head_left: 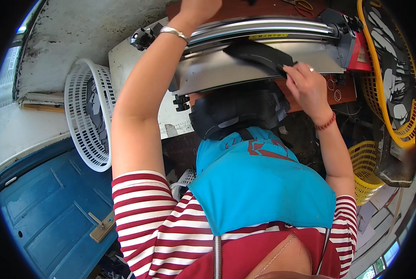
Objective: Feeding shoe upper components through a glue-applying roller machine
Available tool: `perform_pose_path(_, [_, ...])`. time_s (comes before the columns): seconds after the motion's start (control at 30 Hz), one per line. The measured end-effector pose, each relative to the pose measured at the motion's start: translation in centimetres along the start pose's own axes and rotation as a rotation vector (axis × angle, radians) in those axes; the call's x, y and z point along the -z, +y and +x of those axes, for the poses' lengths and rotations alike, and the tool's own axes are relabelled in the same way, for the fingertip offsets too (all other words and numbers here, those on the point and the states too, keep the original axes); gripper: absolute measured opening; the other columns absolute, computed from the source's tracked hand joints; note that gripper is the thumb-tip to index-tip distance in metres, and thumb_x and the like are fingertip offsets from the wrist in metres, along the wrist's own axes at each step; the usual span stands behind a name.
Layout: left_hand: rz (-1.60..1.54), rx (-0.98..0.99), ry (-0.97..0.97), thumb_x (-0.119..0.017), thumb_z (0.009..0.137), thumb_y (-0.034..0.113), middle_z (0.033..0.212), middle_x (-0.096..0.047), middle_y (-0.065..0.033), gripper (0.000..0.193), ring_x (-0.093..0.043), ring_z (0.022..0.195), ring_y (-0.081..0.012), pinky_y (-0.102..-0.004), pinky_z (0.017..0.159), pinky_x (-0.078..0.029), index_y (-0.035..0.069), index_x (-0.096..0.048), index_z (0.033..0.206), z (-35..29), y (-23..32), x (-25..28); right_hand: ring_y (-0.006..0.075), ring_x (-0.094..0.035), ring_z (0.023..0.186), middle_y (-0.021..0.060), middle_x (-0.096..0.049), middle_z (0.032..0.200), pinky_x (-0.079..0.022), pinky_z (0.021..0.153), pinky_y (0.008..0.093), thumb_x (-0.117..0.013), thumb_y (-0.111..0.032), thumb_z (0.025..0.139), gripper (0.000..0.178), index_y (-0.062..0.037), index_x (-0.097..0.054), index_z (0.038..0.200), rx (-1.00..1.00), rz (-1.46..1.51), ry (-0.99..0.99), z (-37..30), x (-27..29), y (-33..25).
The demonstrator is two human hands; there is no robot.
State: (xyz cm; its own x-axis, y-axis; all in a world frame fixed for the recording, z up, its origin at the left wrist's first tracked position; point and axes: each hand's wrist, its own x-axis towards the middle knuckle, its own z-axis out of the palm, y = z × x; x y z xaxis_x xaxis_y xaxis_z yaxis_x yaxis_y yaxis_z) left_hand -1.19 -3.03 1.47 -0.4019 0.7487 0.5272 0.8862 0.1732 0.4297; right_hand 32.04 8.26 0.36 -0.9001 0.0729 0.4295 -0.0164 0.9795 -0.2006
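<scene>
My right hand [308, 88] is closed at the front edge of a machine, its thumb and fingers pinching one end of a thin black curved piece [259, 53]. That piece slants up to the left above the machine's bare metal plate [203, 74] and is slightly blurred. My left hand [199, 10] reaches over the long metal roller bar [264, 29] at the far side. The picture's upper edge cuts it off, so its fingers are hidden. On my lap, against the blue apron [259, 186], lies a pile of black pieces [236, 109].
A white basket [73, 111] of grey pieces stands left. At the right, a yellow basket [364, 32] holds black and grey pieces above another yellow basket [364, 160]. Scissors [305, 6] lie behind the machine's red end housing [359, 53]. A blue door [54, 200] is lower left.
</scene>
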Motion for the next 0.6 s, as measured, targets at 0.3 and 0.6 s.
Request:
perform_pose_path(0.3, [-0.038,0.31,-0.554,-0.075,0.082,0.023,0.082,-0.069,-0.0225,0.033,-0.066,0.074,-0.0285,-0.0413,0.069,-0.054,-0.008,-0.071,0.091,0.1,-1.6,-2.4,0.0243,-0.064,0.083,0.0034,-0.061,0.085,-0.053,0.075,0.0376,-0.081,-0.023,0.078,0.028,-0.0118,-0.07,0.101,0.376,0.434,-0.246,-1.7,-8.9,-7.0])
perform_pose_path(0.6, [-0.52,0.801,-0.154,-0.071,0.085,0.01,0.102,-0.064,-0.0149,0.037,-0.064,0.089,-0.0246,-0.0382,0.055,-0.058,-0.002,-0.064,0.12,3.3,1.1,2.6,0.0237,-0.063,0.077,0.0051,-0.058,0.081,-0.053,0.071,0.0371,-0.071,-0.01,0.077,0.012,-0.007,-0.066,0.087,0.493,0.406,-0.239,-3.5,-10.7,-9.0])
